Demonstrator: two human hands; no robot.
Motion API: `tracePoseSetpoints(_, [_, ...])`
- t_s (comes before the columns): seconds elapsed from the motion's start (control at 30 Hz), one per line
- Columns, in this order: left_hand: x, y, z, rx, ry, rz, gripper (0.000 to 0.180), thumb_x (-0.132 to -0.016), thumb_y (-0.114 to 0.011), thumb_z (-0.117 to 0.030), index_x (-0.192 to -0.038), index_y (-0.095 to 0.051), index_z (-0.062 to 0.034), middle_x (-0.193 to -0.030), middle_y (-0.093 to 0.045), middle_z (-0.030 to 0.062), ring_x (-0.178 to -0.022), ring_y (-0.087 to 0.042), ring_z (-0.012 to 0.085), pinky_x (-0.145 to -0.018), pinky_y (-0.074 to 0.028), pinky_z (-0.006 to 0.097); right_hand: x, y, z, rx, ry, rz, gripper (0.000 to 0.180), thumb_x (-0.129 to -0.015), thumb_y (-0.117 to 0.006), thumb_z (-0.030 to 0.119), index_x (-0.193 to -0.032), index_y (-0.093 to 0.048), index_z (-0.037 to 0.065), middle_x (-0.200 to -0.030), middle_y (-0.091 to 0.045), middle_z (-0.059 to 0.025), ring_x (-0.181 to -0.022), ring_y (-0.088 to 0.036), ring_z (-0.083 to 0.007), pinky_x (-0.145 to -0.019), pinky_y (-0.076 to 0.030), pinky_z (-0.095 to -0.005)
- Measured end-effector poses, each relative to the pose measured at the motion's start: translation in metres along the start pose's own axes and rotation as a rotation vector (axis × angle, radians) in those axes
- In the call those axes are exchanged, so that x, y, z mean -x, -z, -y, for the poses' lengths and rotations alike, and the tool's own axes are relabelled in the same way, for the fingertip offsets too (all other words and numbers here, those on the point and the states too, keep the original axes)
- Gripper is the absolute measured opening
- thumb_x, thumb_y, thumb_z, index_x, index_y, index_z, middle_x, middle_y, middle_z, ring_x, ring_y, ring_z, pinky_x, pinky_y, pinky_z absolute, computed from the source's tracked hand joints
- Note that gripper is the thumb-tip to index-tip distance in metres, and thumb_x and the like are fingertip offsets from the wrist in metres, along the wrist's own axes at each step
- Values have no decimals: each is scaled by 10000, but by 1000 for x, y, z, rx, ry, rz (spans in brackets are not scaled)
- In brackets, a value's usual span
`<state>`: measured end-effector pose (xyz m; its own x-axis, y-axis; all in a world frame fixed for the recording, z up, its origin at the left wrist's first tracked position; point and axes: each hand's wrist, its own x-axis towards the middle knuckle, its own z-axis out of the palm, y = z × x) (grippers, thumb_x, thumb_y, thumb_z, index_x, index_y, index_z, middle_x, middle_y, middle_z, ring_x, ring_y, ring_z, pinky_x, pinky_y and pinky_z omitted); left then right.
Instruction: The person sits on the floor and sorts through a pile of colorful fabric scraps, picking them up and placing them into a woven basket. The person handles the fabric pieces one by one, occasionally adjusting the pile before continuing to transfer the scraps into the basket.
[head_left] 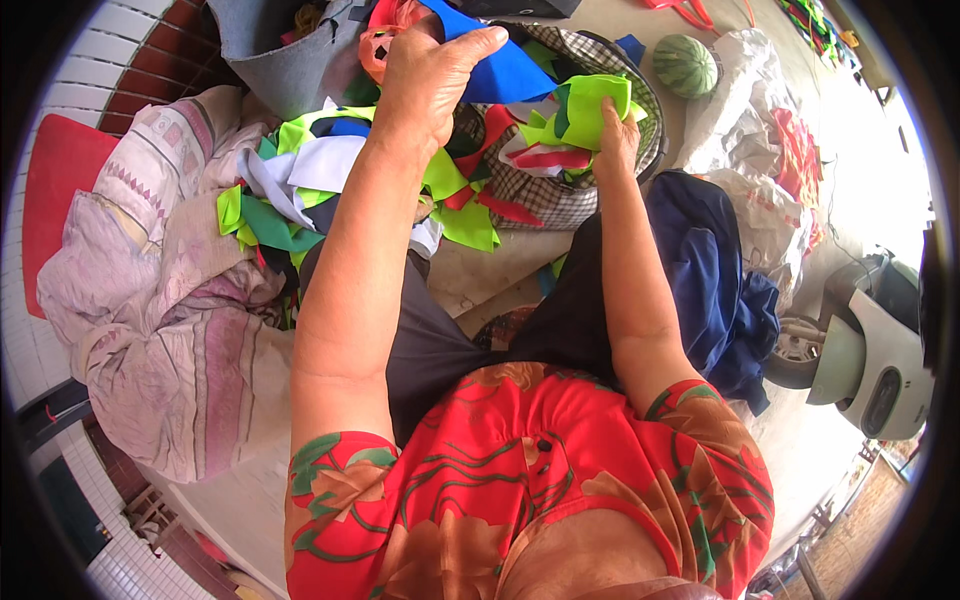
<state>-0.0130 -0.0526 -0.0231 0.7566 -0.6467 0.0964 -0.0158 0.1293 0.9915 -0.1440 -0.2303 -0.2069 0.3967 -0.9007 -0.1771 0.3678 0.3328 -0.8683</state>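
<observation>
My left hand point(425, 80) is closed on a blue fabric piece point(505, 65), its thumb lying along the upper side of the cloth. In my right hand point(617, 143) a lime-green fabric scrap point(590, 108) is pinched, raised over a checkered cloth basket point(560, 208). White, red and green scraps lie in that basket. Beneath my left forearm is a heap of mixed scraps, among them a pale lavender strip point(325, 165) and a dark green piece point(285, 236). An orange-red mesh-like bundle point(378, 45) shows just behind my left hand.
A grey soft-sided bin point(275, 55) stands at the far left. Crumpled pinkish striped sheets point(190, 350) and a red board point(60, 190) lie left. To the right are a striped melon point(685, 66), white plastic sacks point(745, 130), navy cloth point(705, 270) and a pale grey machine point(870, 360).
</observation>
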Motion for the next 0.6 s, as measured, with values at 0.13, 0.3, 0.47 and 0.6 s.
tracePoseSetpoints(0.13, [-2, 4, -1, 79, -40, 10, 293, -741, -738, -198, -978, -639, -57, -912, -628, 14, -828, -569, 114, -811, -418, 268, 4, -4, 4, -5, 60, 78, 243, -851, -633, 149, -1056, -598, 24, -944, -638, -59, -796, -616, -160, -704, -507, -289])
tracePoseSetpoints(0.3, [-2, 8, -1, 27, -34, 8, 268, -748, -730, -190, -964, -645, -57, -896, -636, 15, -836, -573, 112, -811, -419, 267, 2, -8, 7, -74, 76, -16, 293, -886, -582, 226, -1097, -577, 22, -978, -632, -79, -849, -614, -178, -745, -508, -313])
tracePoseSetpoints(0.47, [0, 8, -4, 62, -54, 23, 257, -760, -719, -184, -967, -650, -48, -928, -649, 30, -861, -577, 114, -827, -419, 269, 2, -4, 10, 44, 20, 96, 401, -931, -491, 350, -1153, -536, 20, -1023, -611, -91, -871, -600, -183, -756, -497, -316])
tracePoseSetpoints(0.6, [1, 12, -4, 29, -33, 34, 299, -763, -707, -176, -1016, -639, -32, -955, -658, 50, -888, -580, 123, -851, -421, 274, 1, -7, 2, 201, -30, 100, 455, -937, -454, 406, -1133, -551, 7, -997, -608, -87, -858, -574, -170, -759, -467, -297])
